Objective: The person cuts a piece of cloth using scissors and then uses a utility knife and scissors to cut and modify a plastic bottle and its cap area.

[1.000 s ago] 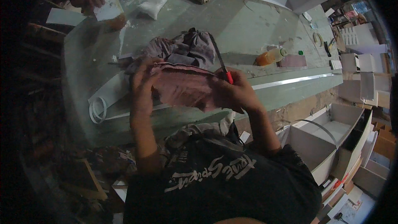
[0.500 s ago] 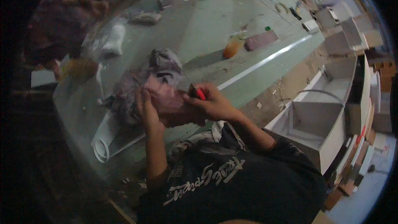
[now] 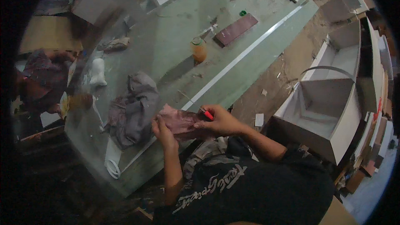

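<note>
Both of my hands are raised near my body at the close edge of the green table (image 3: 237, 75). My left hand (image 3: 164, 135) pinches one end of a reddish-brown, creased sheet (image 3: 181, 121), whose exact material I cannot make out. In my right hand (image 3: 221, 121) is a small red-handled tool (image 3: 207, 114), its working end unclear, beside the sheet's other end. A crumpled grey cloth (image 3: 135, 110) lies on the table just left of my left hand.
An orange-filled jar (image 3: 198, 51) and a dark red block (image 3: 236, 30) stand farther back. A white metal strip (image 3: 246, 58) runs along the table. White open boxes (image 3: 318, 112) stand on the right. Another person's hand (image 3: 62, 56) is at the left, near a white bundle (image 3: 98, 71).
The view has turned, so the table's things sit farther left. The sheet now shows apart from the grey cloth, which it overlapped before. Both hands keep their grip.
</note>
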Motion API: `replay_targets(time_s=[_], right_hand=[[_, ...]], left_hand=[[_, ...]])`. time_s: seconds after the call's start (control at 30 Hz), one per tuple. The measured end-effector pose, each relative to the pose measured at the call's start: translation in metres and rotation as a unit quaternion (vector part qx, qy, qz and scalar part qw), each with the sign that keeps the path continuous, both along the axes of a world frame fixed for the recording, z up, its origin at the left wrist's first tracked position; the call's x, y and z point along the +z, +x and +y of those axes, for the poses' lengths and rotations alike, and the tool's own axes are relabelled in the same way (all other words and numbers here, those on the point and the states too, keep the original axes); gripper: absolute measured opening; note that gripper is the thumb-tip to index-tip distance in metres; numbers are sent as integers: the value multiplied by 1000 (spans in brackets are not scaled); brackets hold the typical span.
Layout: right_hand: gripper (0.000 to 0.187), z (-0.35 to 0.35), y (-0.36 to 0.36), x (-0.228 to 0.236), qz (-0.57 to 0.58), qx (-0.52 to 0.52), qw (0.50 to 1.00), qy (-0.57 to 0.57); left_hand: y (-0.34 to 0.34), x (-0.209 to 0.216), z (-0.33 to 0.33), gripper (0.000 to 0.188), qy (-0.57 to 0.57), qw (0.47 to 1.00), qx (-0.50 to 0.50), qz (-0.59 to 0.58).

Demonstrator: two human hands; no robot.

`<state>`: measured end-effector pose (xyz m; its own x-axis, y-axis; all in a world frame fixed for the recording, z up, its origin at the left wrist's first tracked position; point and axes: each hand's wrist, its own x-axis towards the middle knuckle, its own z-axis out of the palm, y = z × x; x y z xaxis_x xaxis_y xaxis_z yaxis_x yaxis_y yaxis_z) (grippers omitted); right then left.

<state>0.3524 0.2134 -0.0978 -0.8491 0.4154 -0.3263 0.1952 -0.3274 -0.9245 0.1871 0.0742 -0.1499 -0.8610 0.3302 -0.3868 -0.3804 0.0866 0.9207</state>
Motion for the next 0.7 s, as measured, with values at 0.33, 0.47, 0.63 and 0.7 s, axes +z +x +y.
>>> replay_targets(time_s=[0.33,0.47,0.63,0.7], right_hand=[[22,12,18,10,-63,-19,995,-80],[20,23,31,6,-101,-73,991,52],[19,36,29,22,-90,-151,983,56],[19,50,24,13,-73,-170,978,96]], left_hand=[[-25,22,35,27,-41,966,-61,249],[-23,11,69,29,54,978,-94,176],[-14,8,91,30,56,981,-110,153],[-13,1,95,28,49,983,-93,153]])
